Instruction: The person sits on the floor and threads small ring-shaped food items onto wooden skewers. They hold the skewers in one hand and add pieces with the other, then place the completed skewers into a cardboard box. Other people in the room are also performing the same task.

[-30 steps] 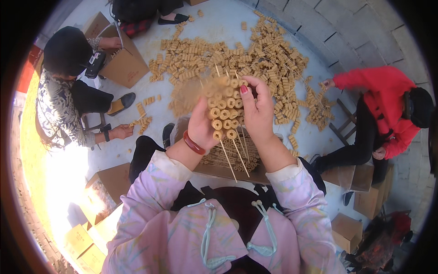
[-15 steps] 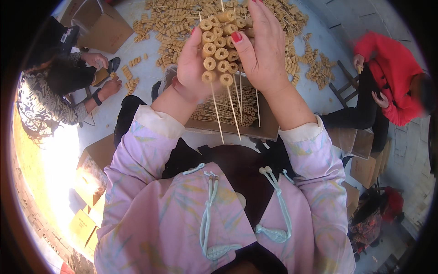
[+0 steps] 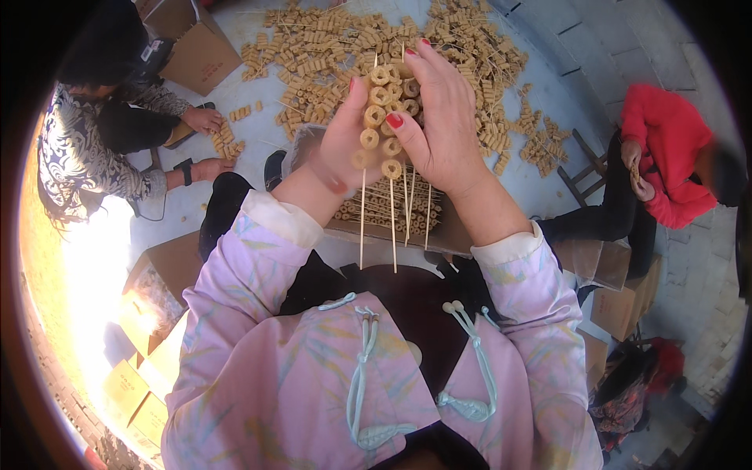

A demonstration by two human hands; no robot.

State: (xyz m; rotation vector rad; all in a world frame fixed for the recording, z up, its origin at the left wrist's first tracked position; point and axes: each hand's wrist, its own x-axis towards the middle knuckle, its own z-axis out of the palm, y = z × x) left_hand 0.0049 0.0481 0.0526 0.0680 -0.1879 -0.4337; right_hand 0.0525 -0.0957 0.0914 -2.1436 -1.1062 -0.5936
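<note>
Between my two palms is a bunch of skewers threaded with tan, hollow-centred rolls (image 3: 376, 116). Thin pale sticks jut from the bunch's near end and a few tips poke out at the far end. My left hand (image 3: 337, 153) wraps the left side, its fingers mostly hidden behind the rolls. Pressed along the right side is my right hand (image 3: 442, 129), its thumb lying over the rolls. Just below, a cardboard box (image 3: 456, 227) holds rows of similar skewers (image 3: 372, 205).
A big heap of skewered rolls (image 3: 329, 55) covers the floor ahead. At left, a person in a patterned top (image 3: 86, 153) handles rolls on the floor. A person in red (image 3: 666, 149) sits at right. Cardboard boxes (image 3: 205, 59) stand on both sides.
My hands and the bunch have come slightly lower, nearer to me. The left co-worker's hands have shifted to the rolls on the floor; the person in red has brought both hands together.
</note>
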